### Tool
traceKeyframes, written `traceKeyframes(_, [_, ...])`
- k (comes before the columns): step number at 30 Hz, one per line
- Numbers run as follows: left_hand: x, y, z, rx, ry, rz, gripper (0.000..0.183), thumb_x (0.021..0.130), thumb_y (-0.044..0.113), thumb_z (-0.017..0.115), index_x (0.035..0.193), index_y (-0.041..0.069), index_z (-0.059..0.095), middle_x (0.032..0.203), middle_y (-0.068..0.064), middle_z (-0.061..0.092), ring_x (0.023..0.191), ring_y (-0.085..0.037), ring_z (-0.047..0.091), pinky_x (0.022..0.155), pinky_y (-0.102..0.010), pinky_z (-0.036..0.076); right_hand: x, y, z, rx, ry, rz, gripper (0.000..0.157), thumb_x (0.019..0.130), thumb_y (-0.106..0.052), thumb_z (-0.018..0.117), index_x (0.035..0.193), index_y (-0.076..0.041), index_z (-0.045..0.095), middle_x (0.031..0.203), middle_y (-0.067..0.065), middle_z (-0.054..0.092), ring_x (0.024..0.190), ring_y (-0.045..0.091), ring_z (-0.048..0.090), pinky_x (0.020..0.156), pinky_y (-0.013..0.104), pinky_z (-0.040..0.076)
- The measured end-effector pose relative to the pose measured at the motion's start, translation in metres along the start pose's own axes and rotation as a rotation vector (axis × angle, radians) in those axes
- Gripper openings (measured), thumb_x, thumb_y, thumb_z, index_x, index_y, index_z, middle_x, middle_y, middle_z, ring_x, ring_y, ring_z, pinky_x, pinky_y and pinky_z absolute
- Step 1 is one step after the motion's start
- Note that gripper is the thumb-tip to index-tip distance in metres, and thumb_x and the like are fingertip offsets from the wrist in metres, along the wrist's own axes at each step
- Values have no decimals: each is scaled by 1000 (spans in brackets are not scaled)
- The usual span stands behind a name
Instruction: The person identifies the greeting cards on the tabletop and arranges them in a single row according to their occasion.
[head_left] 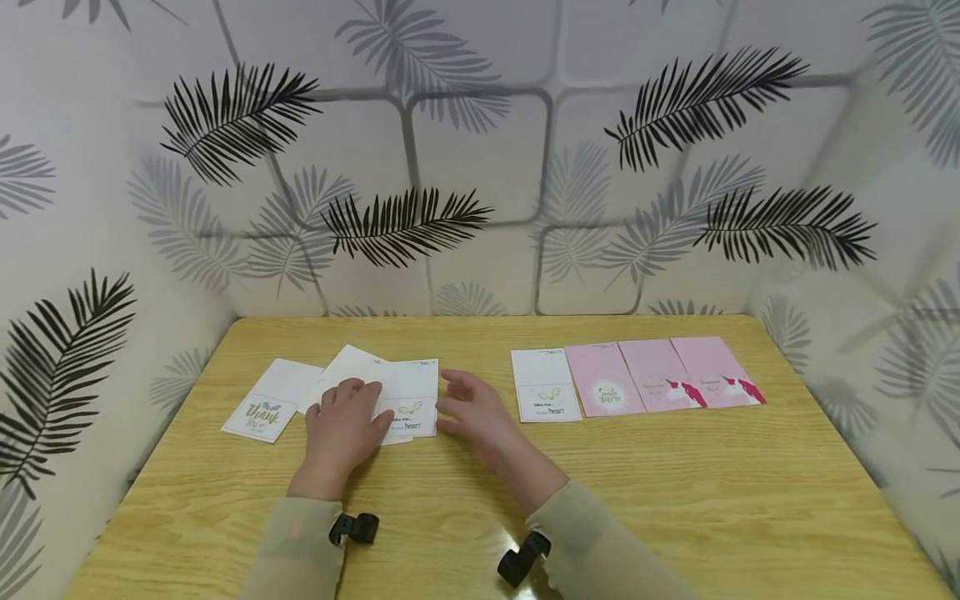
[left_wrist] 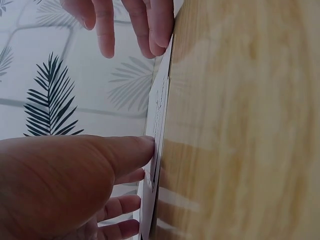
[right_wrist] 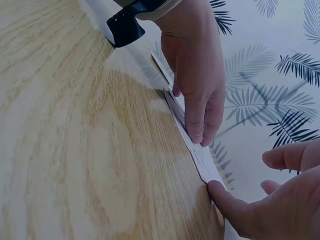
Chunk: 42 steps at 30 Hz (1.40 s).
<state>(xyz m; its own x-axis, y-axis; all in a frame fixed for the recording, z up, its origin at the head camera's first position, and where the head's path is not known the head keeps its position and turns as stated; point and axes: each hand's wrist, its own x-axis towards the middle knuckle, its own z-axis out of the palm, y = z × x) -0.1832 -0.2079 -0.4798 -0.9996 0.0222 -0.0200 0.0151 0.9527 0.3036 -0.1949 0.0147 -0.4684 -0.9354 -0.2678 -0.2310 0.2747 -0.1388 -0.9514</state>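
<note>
In the head view, my left hand (head_left: 341,429) rests on overlapping white cards left of centre. Its thumb and fingertips touch the card surface, and the hand covers part of them. Topmost is a white card with gold wings and the word "heart" (head_left: 414,400). My right hand (head_left: 476,417) is at that card's right edge, its fingers apart. In the right wrist view, the right thumb (right_wrist: 222,200) touches the card's edge, while the left hand (right_wrist: 200,95) presses from above. Further left lies a white card reading "Thank you" (head_left: 262,415).
Right of the hands, a white winged card (head_left: 546,387), a pink card with a white round print (head_left: 603,383) and two pink unicorn cards (head_left: 656,367) form a row. They lie on a wooden table (head_left: 465,508). Leaf-patterned fabric walls (head_left: 480,167) rise behind and at the sides.
</note>
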Motion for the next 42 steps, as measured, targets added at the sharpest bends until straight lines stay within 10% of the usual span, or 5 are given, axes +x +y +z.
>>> traceKeyframes(9, [-1,1,0,3,-12,-10,59,110,35,67,161,8,54,162,-26,47,149,-54,38,115,-78,29,2,1,1,105,-17,69,55,106,4,62,160,1,52,163,26,48,129,34,61,106,44,57])
traceKeyframes(23, [0,6,-5,-8,73,10,59,109,35,69,159,6,56,156,-26,55,143,-52,47,114,-75,33,4,8,0,-81,24,-15,51,103,2,66,153,8,59,148,24,65,109,19,67,98,34,58])
traceKeyframes(32, [5,23,-5,-165,178,51,48,108,27,69,150,5,64,110,-11,79,94,-36,73,93,-69,47,-6,-5,-16,-91,99,-47,42,108,-5,66,150,2,66,145,19,68,100,21,72,101,42,57])
traceKeyframes(42, [8,53,-3,-325,177,89,38,105,19,75,140,5,71,100,-6,76,82,-23,68,77,-45,52,-17,-13,-43,-44,109,-91,41,109,-3,66,149,4,65,144,21,68,111,24,70,105,47,56])
